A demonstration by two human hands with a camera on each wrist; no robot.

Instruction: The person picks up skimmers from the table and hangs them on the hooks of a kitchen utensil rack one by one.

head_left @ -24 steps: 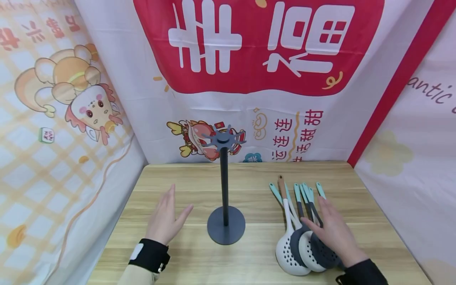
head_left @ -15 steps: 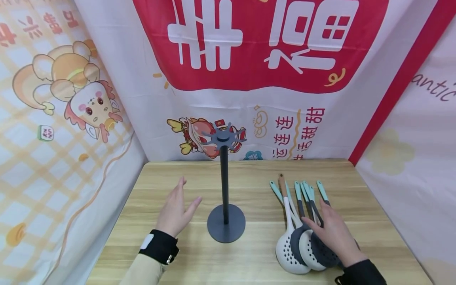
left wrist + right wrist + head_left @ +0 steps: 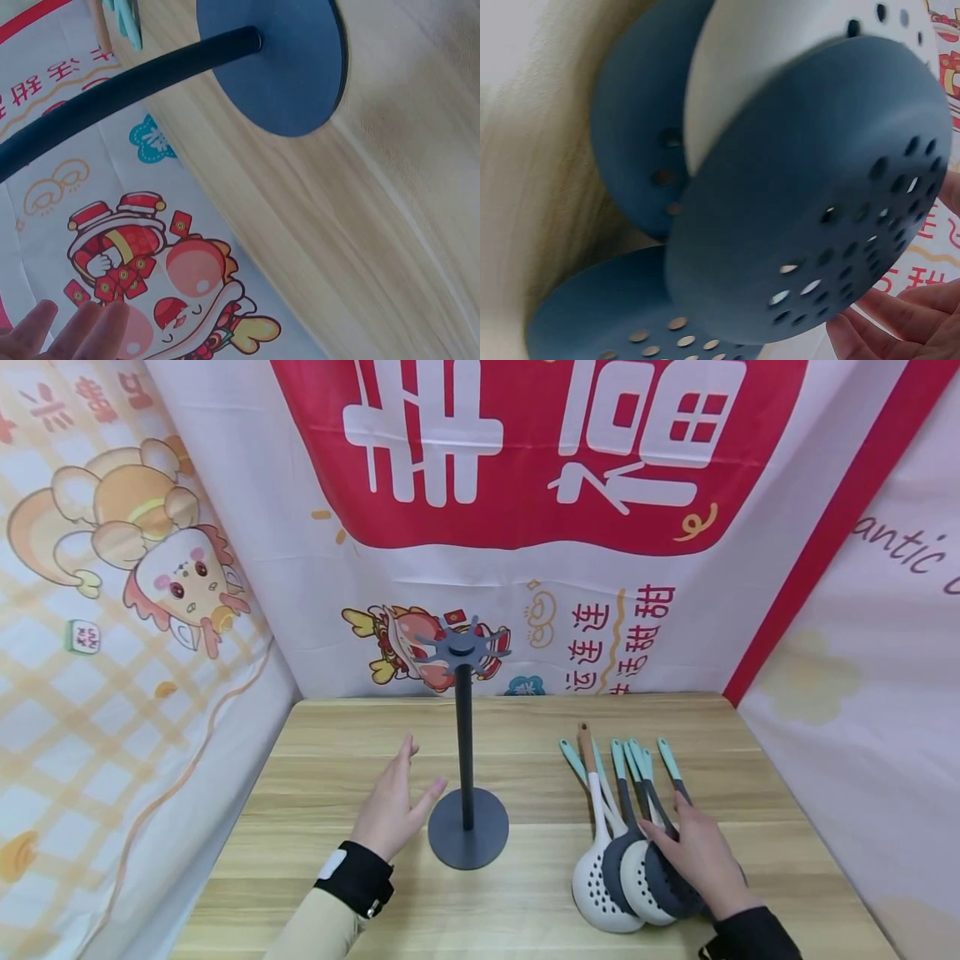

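The pile of kitchen spoons (image 3: 595, 889) lies on the table (image 3: 540, 847) right of the stand (image 3: 466, 743). Their rounded bowls, some white and some dark grey, overlap and are dotted with holes; the handles fan out away from the person, most tipped in teal, one in brown. The right hand (image 3: 705, 858) is over the side of the pile farthest from the stand, thumb and forefinger apart near the handles; whether it grips one, I cannot tell. The left hand (image 3: 390, 814), fingers extended, thumb spread and holding nothing, is just left of the stand, well apart from the spoons.
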